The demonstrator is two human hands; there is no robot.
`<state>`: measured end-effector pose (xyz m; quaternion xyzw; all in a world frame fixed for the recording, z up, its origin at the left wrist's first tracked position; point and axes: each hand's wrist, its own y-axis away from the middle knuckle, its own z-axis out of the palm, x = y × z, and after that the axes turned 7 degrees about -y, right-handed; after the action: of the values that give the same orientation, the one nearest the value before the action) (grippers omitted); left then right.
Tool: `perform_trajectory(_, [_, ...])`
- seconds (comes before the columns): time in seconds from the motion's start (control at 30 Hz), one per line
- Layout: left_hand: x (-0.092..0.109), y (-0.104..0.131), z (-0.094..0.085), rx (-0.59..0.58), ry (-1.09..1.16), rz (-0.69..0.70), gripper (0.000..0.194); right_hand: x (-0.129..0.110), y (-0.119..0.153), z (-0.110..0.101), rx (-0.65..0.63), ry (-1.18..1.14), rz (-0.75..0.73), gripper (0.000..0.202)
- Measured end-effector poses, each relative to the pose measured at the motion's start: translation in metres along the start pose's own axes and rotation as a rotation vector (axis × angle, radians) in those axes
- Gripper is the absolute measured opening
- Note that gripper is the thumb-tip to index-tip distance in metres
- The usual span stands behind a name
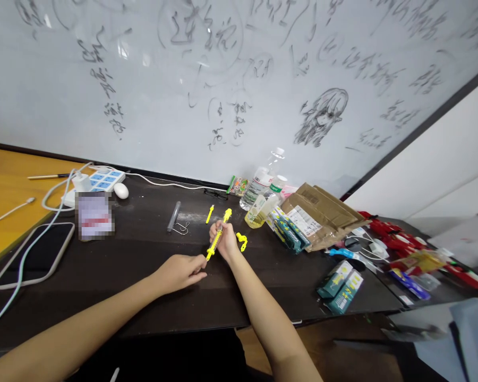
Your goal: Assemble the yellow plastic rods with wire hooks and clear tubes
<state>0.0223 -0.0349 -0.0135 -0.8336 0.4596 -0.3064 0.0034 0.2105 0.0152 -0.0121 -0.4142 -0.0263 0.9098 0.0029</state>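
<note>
My right hand [225, 241] is closed around a slim yellow and clear plastic tube [214, 246], which slants up and away. At its lower end my left hand [183, 273] pinches the yellow tip between thumb and fingers. Just right of my right hand lies a curved yellow plastic piece [242, 242]. Farther back on the dark table rests a thin yellow stick [210, 214]. To its left are a clear plastic tube [174, 216] and a bent metal wire [182, 228].
Bottles [256, 188], a cardboard parcel [322, 212] and small green boxes [338, 281] stand on the right. At the left are a phone [35, 254], a power strip [103, 182], cables and a white egg-shaped object [121, 191]. A whiteboard [143, 106] rises behind the table.
</note>
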Motion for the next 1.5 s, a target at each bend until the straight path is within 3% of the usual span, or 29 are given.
perform_trajectory(0.13, [0.01, 0.003, -0.004, -0.079, -0.044, 0.207, 0.013, -0.008, -0.004, -0.006, 0.093, -0.101, -0.052, 0.015])
perform_trajectory(0.4, [0.007, 0.001, -0.008, -0.173, 0.158, 0.167, 0.017, -0.003, 0.002, 0.001, -0.019, -0.078, 0.019, 0.018])
perform_trajectory(0.5, [0.007, -0.001, -0.007, -0.217, 0.269, 0.163, 0.02, -0.011, 0.0, -0.001, 0.047, -0.09, -0.061, 0.026])
perform_trajectory(0.63, [0.002, -0.003, -0.008, -0.157, 0.296, 0.132, 0.024, -0.015, 0.0, -0.001, 0.156, -0.102, -0.166, 0.035])
perform_trajectory(0.8, [0.0, -0.001, -0.007, -0.149, 0.187, 0.189, 0.02, -0.006, 0.002, 0.007, 0.13, 0.017, -0.104, 0.037])
perform_trajectory(0.97, [0.004, -0.003, -0.009, -0.151, 0.17, 0.203, 0.02, -0.016, 0.002, 0.004, 0.24, 0.017, -0.248, 0.038])
perform_trajectory(1.17, [0.0, 0.0, -0.007, -0.14, 0.163, 0.177, 0.021, -0.002, 0.002, 0.008, 0.148, 0.076, -0.154, 0.037])
perform_trajectory(1.37, [0.006, -0.003, -0.009, -0.141, 0.204, 0.232, 0.019, -0.011, -0.001, 0.002, 0.228, 0.068, -0.259, 0.038])
perform_trajectory(1.5, [0.004, -0.003, -0.008, -0.135, 0.162, 0.23, 0.018, 0.003, 0.002, 0.007, 0.185, 0.146, -0.215, 0.038])
